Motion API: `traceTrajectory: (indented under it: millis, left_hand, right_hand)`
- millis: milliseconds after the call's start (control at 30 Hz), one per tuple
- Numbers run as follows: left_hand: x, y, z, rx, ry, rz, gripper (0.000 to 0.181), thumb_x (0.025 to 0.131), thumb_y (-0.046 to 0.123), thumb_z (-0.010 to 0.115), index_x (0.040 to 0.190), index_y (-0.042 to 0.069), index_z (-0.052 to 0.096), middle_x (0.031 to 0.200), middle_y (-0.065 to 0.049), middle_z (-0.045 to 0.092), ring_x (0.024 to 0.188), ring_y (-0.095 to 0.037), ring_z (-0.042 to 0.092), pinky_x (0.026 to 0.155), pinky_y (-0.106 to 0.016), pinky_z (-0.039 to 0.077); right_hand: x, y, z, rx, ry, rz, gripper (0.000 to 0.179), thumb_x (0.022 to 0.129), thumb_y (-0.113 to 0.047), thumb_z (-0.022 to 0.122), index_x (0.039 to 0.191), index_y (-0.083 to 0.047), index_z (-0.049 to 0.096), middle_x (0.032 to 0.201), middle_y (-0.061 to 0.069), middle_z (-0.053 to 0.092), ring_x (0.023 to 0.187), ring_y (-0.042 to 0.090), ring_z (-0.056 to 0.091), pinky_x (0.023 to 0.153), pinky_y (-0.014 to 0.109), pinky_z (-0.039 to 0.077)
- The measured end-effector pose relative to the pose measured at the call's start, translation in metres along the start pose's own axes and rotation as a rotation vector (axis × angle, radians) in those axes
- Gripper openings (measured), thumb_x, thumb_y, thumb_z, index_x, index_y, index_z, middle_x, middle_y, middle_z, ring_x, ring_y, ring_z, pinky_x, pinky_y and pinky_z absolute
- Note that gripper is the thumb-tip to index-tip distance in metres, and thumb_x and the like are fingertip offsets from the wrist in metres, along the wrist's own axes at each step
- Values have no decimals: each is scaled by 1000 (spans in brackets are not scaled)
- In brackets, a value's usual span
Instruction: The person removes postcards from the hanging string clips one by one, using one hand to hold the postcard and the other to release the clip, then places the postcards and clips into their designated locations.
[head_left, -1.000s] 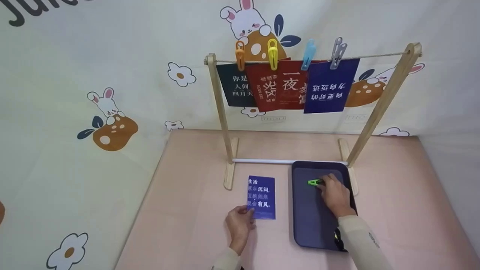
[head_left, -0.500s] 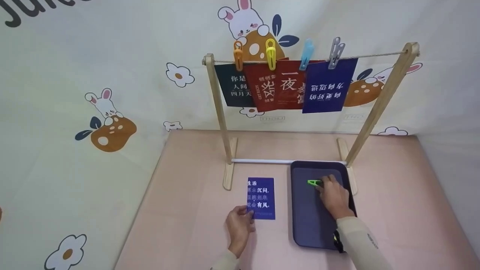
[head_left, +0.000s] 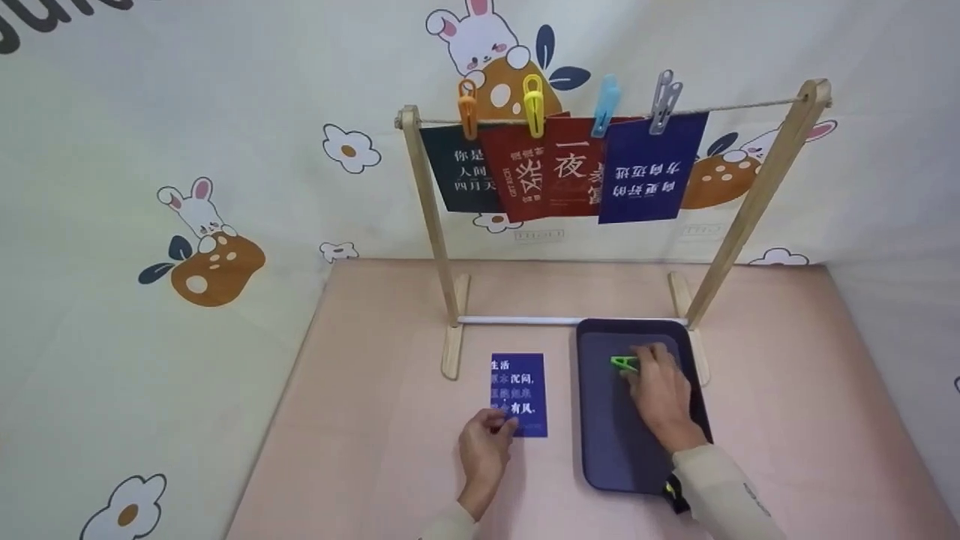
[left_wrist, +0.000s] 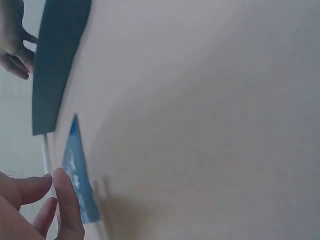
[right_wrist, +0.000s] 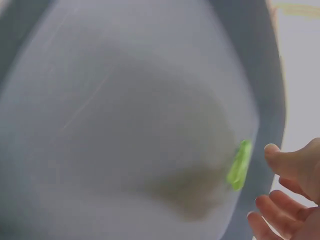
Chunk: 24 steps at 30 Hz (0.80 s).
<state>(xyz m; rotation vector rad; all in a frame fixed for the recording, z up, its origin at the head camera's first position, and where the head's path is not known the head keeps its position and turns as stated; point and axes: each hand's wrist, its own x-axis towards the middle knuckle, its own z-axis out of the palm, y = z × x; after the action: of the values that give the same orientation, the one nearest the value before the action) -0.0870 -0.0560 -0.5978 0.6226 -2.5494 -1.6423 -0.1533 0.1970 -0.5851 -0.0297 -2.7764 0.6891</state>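
Note:
A dark blue card (head_left: 529,382) with white lettering lies on the pink tabletop. My left hand (head_left: 486,454) is over its lower left corner, and the left wrist view shows the thumb and index finger bent towards each other without a grip on the card. A green clothes peg (right_wrist: 239,166) lies in the dark tray (head_left: 611,450). Beside that peg my right hand (head_left: 664,390) reaches into the tray; in the right wrist view its thumb and fingers are spread apart, with a gap between them and the peg.
Behind stands a wooden frame (head_left: 739,225) with a cord. Several cards hang there by an orange peg (head_left: 467,109), a yellow peg (head_left: 533,105), a light blue peg (head_left: 605,106) and a grey peg (head_left: 664,105). A white rod (head_left: 517,320) joins the frame's feet.
My left hand has shifted slightly right, further over the card's corner. My right hand stays beside the green peg with little movement. The head view has drifted a little.

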Motion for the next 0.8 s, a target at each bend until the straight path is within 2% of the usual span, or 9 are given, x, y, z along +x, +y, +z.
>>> traceTrajectory:
  millis: [100, 233, 333, 467, 667, 800]
  left_hand:
    - [-2, 10, 2, 20, 9, 42, 17, 82, 8, 81, 96, 1, 74, 82, -5, 73, 69, -10, 65, 55, -22, 56]
    - [-3, 22, 3, -6, -19, 55, 22, 80, 7, 81, 100, -2, 74, 86, -8, 74, 76, -13, 70, 66, -23, 60]
    - [-4, 30, 1, -48, -71, 43, 27, 80, 6, 81, 104, -4, 72, 93, -14, 74, 82, -19, 72, 70, -26, 62]
    - [-6, 40, -2, -53, -131, 41, 33, 81, 10, 81, 110, -4, 71, 103, -17, 74, 88, -21, 73, 76, -30, 62]
    - [-8, 55, -7, -59, -222, 57, 38, 83, 13, 81, 116, -1, 69, 108, -15, 72, 92, -20, 71, 78, -29, 62]
    - [-8, 67, -10, -44, -260, 67, 39, 82, 13, 82, 116, -1, 69, 109, -15, 72, 93, -21, 72, 77, -29, 63]
  right_hand:
    - [-2, -7, -5, 5, 36, -38, 39, 79, -6, 83, 115, 1, 69, 108, 23, 65, 95, 41, 66, 75, 55, 57]
    - [-6, -12, -11, -17, 110, -125, 40, 77, -5, 86, 113, 1, 70, 106, 22, 66, 92, 39, 66, 72, 52, 56]
    - [-9, -14, -14, -32, 156, -180, 41, 75, -5, 87, 112, 0, 70, 106, 20, 67, 92, 37, 65, 71, 48, 54]
    - [-12, -16, -20, -45, 192, -226, 42, 74, -5, 88, 111, 0, 70, 104, 19, 67, 91, 35, 64, 69, 45, 52]
    - [-12, -18, -33, -43, 214, -282, 45, 73, -7, 89, 113, 0, 70, 106, 17, 67, 92, 34, 63, 68, 41, 48]
    - [-9, -22, -46, -41, 237, -322, 47, 71, -6, 90, 113, 0, 70, 107, 17, 67, 93, 34, 62, 68, 39, 46]
